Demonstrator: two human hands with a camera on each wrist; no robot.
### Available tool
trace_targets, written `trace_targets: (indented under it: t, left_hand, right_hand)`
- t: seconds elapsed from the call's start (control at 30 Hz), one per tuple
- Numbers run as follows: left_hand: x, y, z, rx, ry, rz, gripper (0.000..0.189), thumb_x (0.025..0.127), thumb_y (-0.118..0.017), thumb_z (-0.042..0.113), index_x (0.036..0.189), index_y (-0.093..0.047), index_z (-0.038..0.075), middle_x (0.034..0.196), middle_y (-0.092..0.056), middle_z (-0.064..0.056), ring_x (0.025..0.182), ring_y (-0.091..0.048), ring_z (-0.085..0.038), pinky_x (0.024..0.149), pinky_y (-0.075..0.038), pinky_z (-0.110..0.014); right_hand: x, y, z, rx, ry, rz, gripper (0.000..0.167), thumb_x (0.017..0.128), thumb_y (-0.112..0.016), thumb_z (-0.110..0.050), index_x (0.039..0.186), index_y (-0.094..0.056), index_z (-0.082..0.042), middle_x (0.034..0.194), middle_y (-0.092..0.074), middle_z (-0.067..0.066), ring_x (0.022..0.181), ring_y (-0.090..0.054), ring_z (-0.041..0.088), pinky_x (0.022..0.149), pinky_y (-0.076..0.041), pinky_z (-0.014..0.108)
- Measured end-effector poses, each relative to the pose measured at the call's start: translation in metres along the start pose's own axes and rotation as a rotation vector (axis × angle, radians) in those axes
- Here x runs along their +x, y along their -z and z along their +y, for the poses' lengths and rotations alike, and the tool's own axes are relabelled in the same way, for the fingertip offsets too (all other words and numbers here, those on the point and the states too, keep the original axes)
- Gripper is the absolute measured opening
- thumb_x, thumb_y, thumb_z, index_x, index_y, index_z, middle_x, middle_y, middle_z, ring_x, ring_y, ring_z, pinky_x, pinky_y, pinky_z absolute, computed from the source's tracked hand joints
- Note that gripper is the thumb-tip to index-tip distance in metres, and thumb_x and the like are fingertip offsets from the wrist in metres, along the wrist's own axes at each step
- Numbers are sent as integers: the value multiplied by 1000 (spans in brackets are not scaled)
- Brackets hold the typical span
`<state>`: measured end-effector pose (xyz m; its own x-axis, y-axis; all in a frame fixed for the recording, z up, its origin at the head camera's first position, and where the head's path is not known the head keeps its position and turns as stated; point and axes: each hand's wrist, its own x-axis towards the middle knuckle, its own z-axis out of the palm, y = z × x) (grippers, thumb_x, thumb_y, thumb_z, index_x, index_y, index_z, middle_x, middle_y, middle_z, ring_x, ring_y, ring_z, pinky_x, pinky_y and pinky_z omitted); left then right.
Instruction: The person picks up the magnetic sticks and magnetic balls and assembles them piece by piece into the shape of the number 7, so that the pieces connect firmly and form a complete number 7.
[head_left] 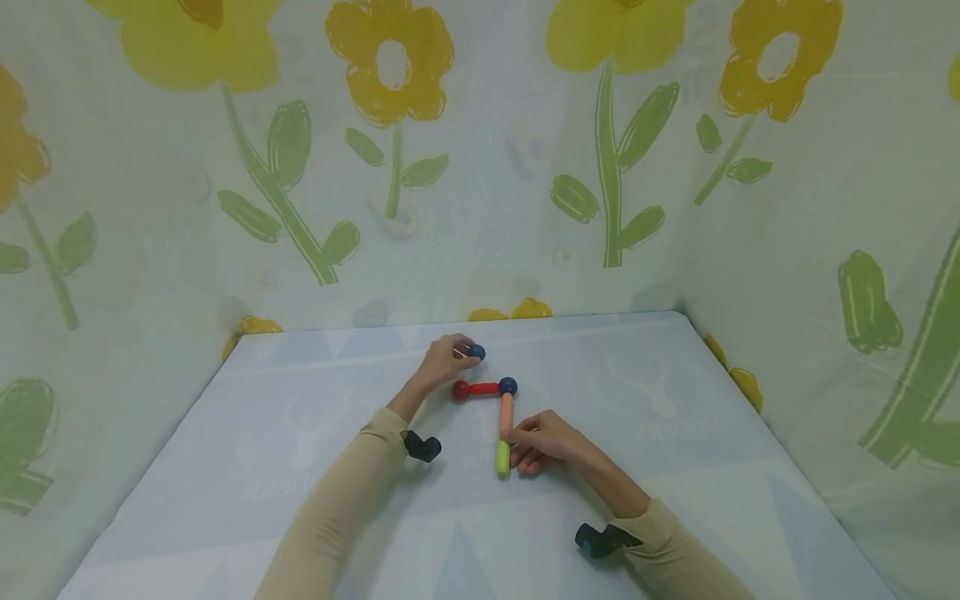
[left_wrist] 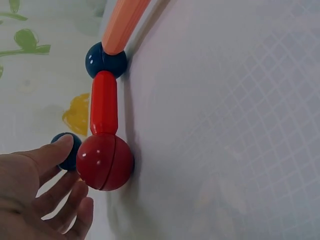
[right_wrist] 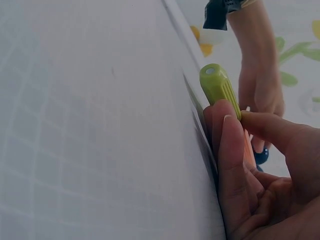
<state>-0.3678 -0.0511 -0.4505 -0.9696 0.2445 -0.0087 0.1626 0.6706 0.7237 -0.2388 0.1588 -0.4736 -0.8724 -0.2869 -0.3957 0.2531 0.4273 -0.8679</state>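
My left hand (head_left: 444,360) pinches a dark blue ball (head_left: 477,353) between thumb and fingers, just behind a red ball (head_left: 461,390). From that red ball a short red stick (head_left: 483,388) runs right to a second blue ball (head_left: 508,386). A salmon-orange stick (head_left: 507,412) leads from there toward me, with a lime green stick (head_left: 503,458) in line at its near end. My right hand (head_left: 549,442) pinches the green stick near where it meets the orange one; fingers partly hide that spot. A silvery disc (right_wrist: 210,71) shows on the green stick's free end.
The pieces lie on a white table (head_left: 637,500) with faint printed patterns. Flower-printed cloth walls (head_left: 487,250) rise behind and at both sides. Each wrist carries a small black camera mount, the left one (head_left: 422,447) and the right one (head_left: 600,542).
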Motion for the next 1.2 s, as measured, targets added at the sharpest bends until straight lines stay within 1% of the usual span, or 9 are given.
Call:
trace_targets:
  t: [0.3,0.47,0.57,0.73,0.9,1.0,1.07,1.2]
  left_hand:
    - [-11,10,1,-10,-69,-12,40,88,-74,25,125,-63,11,116,-68,-11,108,-62,-26,92,-55,-39]
    - [-22,15,-2,6,-124,-10,40,87,-75,26,123,-64,12,112,-69,-8,104,-63,-23,88,-54,-37]
    - [-30,17,-1,3,-143,-18,40,87,-75,26,123,-64,13,110,-69,-6,101,-63,-21,85,-55,-34]
    - [-42,18,3,1,-181,-56,38,87,-75,27,121,-66,15,108,-70,-3,98,-62,-18,78,-56,-28]
    - [-59,14,8,14,-294,-84,35,87,-75,24,119,-67,14,106,-71,-2,93,-62,-15,78,-53,-25]
    - [-71,11,9,0,-351,-118,36,87,-75,24,120,-67,13,104,-71,-1,89,-60,-14,77,-51,-25]
    - [-79,9,8,-9,-370,-146,36,87,-75,25,121,-67,13,103,-70,0,89,-59,-14,76,-51,-24]
    - [-91,5,5,-13,-377,-188,37,87,-75,28,120,-67,14,102,-69,1,91,-59,-13,76,-51,-23]
  right_hand:
    - [2,-1,1,-22,4,16,41,91,-68,-39,108,-69,-2,73,-73,6,54,-66,9,53,-53,20]
    - [3,-1,3,-16,9,11,40,91,-67,-38,107,-69,-1,73,-73,7,54,-66,9,53,-53,20]
    - [2,-1,2,-22,3,12,40,91,-67,-38,108,-69,-2,73,-73,6,54,-66,9,53,-53,20]
    - [2,-1,1,-22,-1,13,40,91,-67,-38,108,-69,-2,74,-73,7,54,-66,9,53,-53,20]
    - [1,0,1,-16,14,8,41,91,-67,-38,108,-69,-1,73,-73,6,54,-66,9,52,-53,21]
    - [1,0,1,-3,25,4,41,92,-66,-38,108,-69,0,72,-73,7,53,-66,9,51,-53,21]
    - [1,0,1,-2,29,3,41,92,-66,-38,108,-69,0,72,-73,7,53,-66,9,52,-53,21]
    - [1,-1,1,-17,29,8,42,92,-66,-39,108,-69,0,72,-73,6,54,-66,9,53,-54,21]
